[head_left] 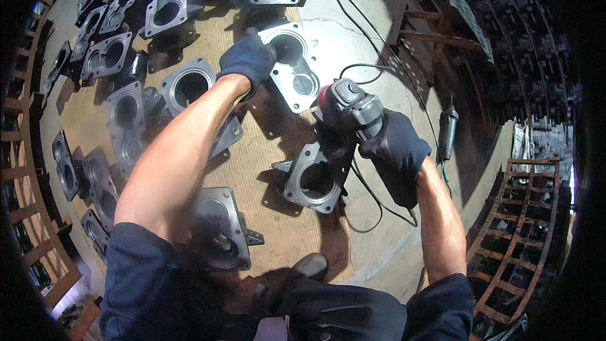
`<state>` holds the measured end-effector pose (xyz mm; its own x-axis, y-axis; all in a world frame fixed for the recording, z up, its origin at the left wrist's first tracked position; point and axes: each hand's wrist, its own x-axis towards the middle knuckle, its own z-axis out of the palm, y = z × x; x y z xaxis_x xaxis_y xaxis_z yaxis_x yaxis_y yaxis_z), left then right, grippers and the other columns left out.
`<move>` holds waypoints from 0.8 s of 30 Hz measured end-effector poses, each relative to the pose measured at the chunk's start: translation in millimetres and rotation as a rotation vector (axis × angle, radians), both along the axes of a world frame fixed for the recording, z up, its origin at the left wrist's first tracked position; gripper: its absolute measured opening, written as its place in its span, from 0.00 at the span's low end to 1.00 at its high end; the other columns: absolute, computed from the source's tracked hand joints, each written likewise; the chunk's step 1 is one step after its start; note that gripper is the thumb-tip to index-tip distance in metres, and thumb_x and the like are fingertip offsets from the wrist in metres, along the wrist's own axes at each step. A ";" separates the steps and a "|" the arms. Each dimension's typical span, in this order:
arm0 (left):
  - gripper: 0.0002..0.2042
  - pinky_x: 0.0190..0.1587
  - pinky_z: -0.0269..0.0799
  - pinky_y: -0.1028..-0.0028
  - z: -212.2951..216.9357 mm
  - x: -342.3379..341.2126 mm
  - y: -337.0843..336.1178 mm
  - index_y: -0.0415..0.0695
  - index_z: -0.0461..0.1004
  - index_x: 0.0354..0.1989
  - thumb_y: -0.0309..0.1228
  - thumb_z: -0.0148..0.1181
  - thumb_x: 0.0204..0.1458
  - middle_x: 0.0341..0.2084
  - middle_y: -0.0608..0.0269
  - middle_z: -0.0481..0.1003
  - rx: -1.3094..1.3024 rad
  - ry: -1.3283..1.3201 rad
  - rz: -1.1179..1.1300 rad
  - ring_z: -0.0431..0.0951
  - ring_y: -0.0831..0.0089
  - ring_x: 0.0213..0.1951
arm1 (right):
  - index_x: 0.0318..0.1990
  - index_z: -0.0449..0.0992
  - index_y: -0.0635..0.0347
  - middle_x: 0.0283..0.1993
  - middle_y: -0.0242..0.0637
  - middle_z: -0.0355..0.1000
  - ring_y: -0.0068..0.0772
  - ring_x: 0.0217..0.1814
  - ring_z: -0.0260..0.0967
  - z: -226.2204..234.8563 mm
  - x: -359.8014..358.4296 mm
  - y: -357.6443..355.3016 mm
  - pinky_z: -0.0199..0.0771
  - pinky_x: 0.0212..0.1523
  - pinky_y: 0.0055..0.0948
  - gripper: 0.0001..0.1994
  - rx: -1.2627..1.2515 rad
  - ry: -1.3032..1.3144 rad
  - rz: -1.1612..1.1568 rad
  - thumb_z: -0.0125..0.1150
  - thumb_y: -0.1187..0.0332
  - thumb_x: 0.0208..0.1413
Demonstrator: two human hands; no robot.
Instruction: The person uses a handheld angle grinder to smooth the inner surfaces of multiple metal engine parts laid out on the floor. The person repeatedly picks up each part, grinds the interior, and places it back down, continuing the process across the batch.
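This is a metalworking shop, likely a foundry or machining floor. Grey cast metal housings [169, 4] with large round bores lie in rows on a sheet of cardboard [271, 145] spread over a stained concrete floor [353, 31]. An angle grinder [349, 106] with a trailing black cable [372, 199] sits at centre. Rusted steel racks [514, 227] stand at four o'clock, and wooden pallets [28, 170] at nine.

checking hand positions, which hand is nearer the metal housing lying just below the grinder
Right. The right hand grips the angle grinder directly above that housing; the left hand rests farther up on another housing.
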<state>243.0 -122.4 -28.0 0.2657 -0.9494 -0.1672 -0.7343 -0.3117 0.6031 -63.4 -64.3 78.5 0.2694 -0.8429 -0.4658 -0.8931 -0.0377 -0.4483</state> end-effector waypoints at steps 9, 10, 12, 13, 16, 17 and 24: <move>0.28 0.51 0.74 0.53 4.5 3.2 1.8 0.35 0.66 0.57 0.44 0.56 0.55 0.42 0.33 0.78 -0.004 -0.030 0.007 0.80 0.42 0.47 | 0.39 0.76 0.68 0.30 0.38 0.74 0.30 0.32 0.69 6.5 4.0 12.2 0.74 0.38 0.30 0.22 0.050 -0.046 -0.014 0.68 0.67 0.33; 0.28 0.50 0.74 0.53 4.7 2.9 2.4 0.35 0.66 0.57 0.44 0.56 0.55 0.42 0.33 0.78 -0.014 -0.025 0.007 0.80 0.42 0.46 | 0.39 0.76 0.68 0.30 0.38 0.74 0.29 0.32 0.68 6.2 3.9 12.9 0.74 0.38 0.30 0.22 0.049 -0.043 -0.032 0.68 0.67 0.33; 0.28 0.50 0.74 0.53 4.5 3.0 2.5 0.35 0.66 0.57 0.44 0.56 0.55 0.42 0.33 0.78 -0.021 -0.016 0.002 0.80 0.42 0.46 | 0.39 0.76 0.68 0.30 0.37 0.75 0.29 0.32 0.68 7.7 9.9 9.4 0.74 0.37 0.30 0.21 0.045 -0.041 -0.061 0.68 0.67 0.33; 0.28 0.51 0.74 0.53 4.2 3.5 1.6 0.35 0.67 0.57 0.44 0.56 0.55 0.42 0.34 0.78 -0.020 -0.010 -0.002 0.80 0.42 0.46 | 0.39 0.76 0.68 0.31 0.37 0.75 0.29 0.32 0.68 7.0 9.0 7.6 0.74 0.37 0.29 0.21 0.044 -0.023 -0.044 0.68 0.67 0.33; 0.27 0.51 0.73 0.53 5.5 1.2 0.7 0.35 0.68 0.55 0.44 0.56 0.55 0.42 0.35 0.78 -0.023 0.019 -0.004 0.80 0.42 0.47 | 0.39 0.76 0.69 0.31 0.37 0.75 0.29 0.32 0.68 11.3 7.0 9.8 0.74 0.38 0.29 0.21 0.055 -0.036 -0.026 0.68 0.68 0.33; 0.26 0.51 0.73 0.54 6.5 -1.0 -0.4 0.35 0.68 0.55 0.44 0.56 0.55 0.43 0.35 0.79 -0.027 0.015 -0.005 0.80 0.42 0.47 | 0.45 0.79 0.65 0.39 0.51 0.81 0.43 0.44 0.80 4.1 -2.7 10.0 0.77 0.48 0.36 0.24 0.089 -0.020 -0.014 0.73 0.64 0.36; 0.26 0.51 0.73 0.53 5.1 2.4 1.3 0.36 0.68 0.54 0.44 0.56 0.54 0.42 0.35 0.79 -0.011 -0.002 0.021 0.80 0.42 0.47 | 0.39 0.76 0.69 0.29 0.37 0.75 0.28 0.32 0.69 10.2 8.2 2.1 0.75 0.36 0.31 0.22 0.048 0.010 -0.032 0.70 0.67 0.33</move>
